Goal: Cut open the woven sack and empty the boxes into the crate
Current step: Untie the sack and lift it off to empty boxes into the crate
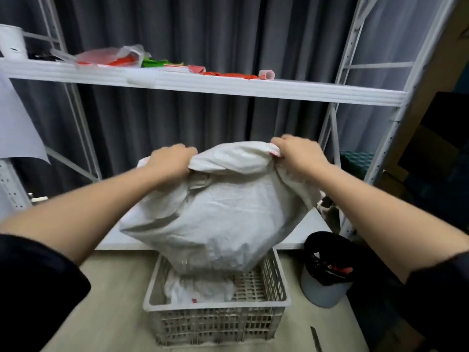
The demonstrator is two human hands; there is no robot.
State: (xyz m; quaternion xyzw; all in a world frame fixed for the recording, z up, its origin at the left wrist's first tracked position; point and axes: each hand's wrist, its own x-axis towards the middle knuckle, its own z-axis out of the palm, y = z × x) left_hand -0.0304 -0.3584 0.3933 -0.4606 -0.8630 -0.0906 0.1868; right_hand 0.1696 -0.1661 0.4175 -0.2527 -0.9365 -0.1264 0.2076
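Note:
A bulging white woven sack (218,214) hangs in the air over the slotted pale plastic crate (218,323) on the floor. My left hand (170,161) grips the sack's upper left corner and my right hand (299,153) grips the upper right corner, both with curled fingers. The sack's lower end dips to the crate's rim. Inside the crate lie white wrapped items (200,288) with a small red mark; I cannot make out separate boxes.
A white metal rack stands behind, its upper shelf (228,85) carrying red and green packets and a plastic bag. A low white board (304,232) lies under the sack. A bin with a black liner (327,273) sits right of the crate. A thin dark tool (316,339) lies on the floor.

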